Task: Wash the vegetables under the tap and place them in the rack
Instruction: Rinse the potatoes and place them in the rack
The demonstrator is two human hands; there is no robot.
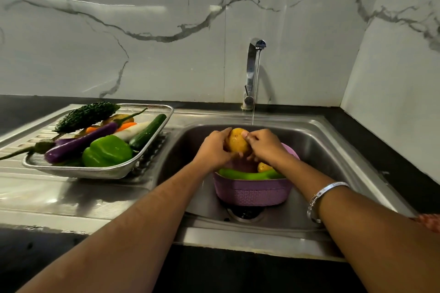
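Both hands meet over the sink (316, 140), just above the purple basket (252, 194), and between them sits a yellow-brown potato (237, 141). The left hand (214, 147) cups it from the 9 o'clock side with fingers curled round it, and the right hand (264, 146) holds it from 3 o'clock, thumb pressed on its top; each grip is closed on the potato. Its long axis runs roughly 12 to 6 o'clock, tipped a little. The stream from the tap (252, 71) falls just past the hands at about 1 o'clock, so I judge the potato is being rubbed at the edge of the water, not squarely under it. The rack (164, 112) lies well away at 9 to 10 o'clock on the steel drainboard, so the left hand is the nearer one for the carry across. It already holds a bitter gourd (87, 115), a purple aubergine (81, 143), a green pepper (107, 151), a cucumber (147, 131), a white radish (132, 131) and a carrot (127, 125). In the basket, another potato (263, 167) and a long green vegetable (238, 173) seem to wait their turn. The dark bench (35, 257) frames the sink, with veined marble-look wall tiles (142, 31) behind.
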